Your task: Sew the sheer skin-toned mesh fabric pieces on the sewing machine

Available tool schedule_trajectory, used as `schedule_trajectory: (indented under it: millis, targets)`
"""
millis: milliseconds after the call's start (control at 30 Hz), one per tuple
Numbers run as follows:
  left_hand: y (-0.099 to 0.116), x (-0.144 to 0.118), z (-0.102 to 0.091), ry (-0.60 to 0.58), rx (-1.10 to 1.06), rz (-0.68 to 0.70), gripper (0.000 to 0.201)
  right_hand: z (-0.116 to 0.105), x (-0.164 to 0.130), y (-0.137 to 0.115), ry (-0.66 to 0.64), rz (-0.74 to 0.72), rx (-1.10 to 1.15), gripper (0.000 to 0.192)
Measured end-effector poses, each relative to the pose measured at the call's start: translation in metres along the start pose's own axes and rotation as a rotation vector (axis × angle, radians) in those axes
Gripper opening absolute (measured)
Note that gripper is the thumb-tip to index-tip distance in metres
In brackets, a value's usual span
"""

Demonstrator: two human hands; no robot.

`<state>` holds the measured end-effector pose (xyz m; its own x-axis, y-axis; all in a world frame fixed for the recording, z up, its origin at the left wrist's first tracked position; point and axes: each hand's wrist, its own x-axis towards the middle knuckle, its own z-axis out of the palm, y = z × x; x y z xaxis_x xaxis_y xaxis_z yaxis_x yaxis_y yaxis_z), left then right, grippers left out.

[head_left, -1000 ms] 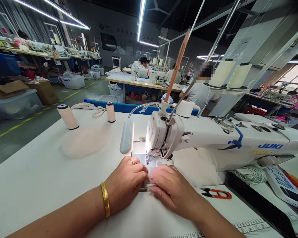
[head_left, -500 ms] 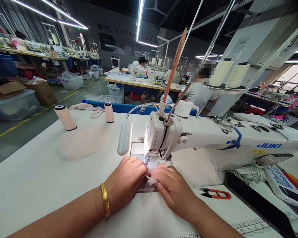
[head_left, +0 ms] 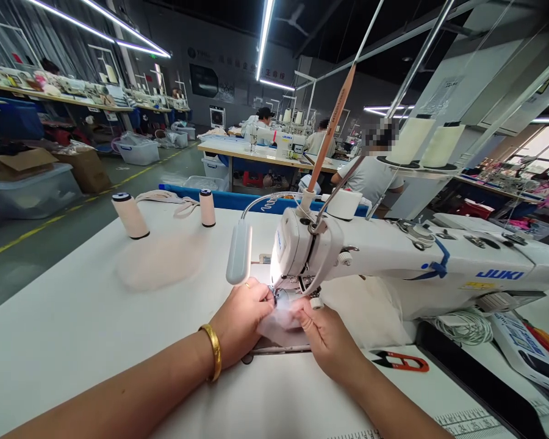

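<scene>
On the far left of the white table (head_left: 64, 329), a cream thread cone (head_left: 130, 215) is standing upright, with a paler round patch of sheer fabric (head_left: 160, 262) lying just in front of it and a smaller spool (head_left: 207, 208) standing further right beside a loose cream strap (head_left: 165, 198). Coming in from the lower left, the left hand (head_left: 243, 314), wearing a gold bangle (head_left: 211, 360) at the wrist, is resting with its fingers curled closed, pinching the left edge of a small pale fabric piece (head_left: 279, 323). That piece is lying on the machine bed directly under the lit needle area, between both hands. Above it, a grey gooseneck lamp (head_left: 238, 261) is hanging beside the head of the white sewing machine (head_left: 393, 262), which is stretching away to the right. The right hand (head_left: 330, 338) is gripping the right edge of the same fabric piece between thumb and fingertips, held closed on it. Further right, red-handled thread snips (head_left: 400, 361) are lying flat on the table, near a coil of white cable (head_left: 464, 326). Behind, other people are sitting at machines well apart from this bench
</scene>
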<state>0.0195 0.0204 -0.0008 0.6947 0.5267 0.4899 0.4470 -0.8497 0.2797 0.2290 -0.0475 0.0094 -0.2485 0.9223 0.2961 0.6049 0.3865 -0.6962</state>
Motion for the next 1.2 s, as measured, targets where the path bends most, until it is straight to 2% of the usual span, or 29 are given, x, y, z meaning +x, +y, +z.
schedule_trajectory:
  millis: [133, 200, 300, 467, 633, 1200]
  targets:
    - [0.005, -0.009, -0.007, 0.042, -0.046, 0.124, 0.029, -0.007, -0.008, -0.003, -0.181, -0.264, -0.183, 0.043]
    - [0.008, -0.013, -0.011, 0.034, -0.071, 0.145, 0.028, -0.010, -0.012, -0.007, -0.201, -0.302, -0.249, 0.042]
    - [0.013, -0.017, -0.014, 0.021, -0.069, 0.151, 0.025, -0.012, -0.016, -0.010, -0.172, -0.308, -0.314, 0.037]
    - [0.015, -0.017, -0.016, 0.007, -0.064, 0.149, 0.023, -0.011, -0.017, -0.011, -0.189, -0.313, -0.298, 0.034]
    - [0.011, -0.015, -0.015, 0.009, -0.050, 0.138, 0.027, -0.010, -0.015, -0.008, -0.182, -0.298, -0.307, 0.033]
    - [0.003, -0.010, -0.016, 0.002, 0.005, 0.144, 0.026, -0.002, -0.012, 0.000, -0.124, -0.255, -0.390, 0.014]
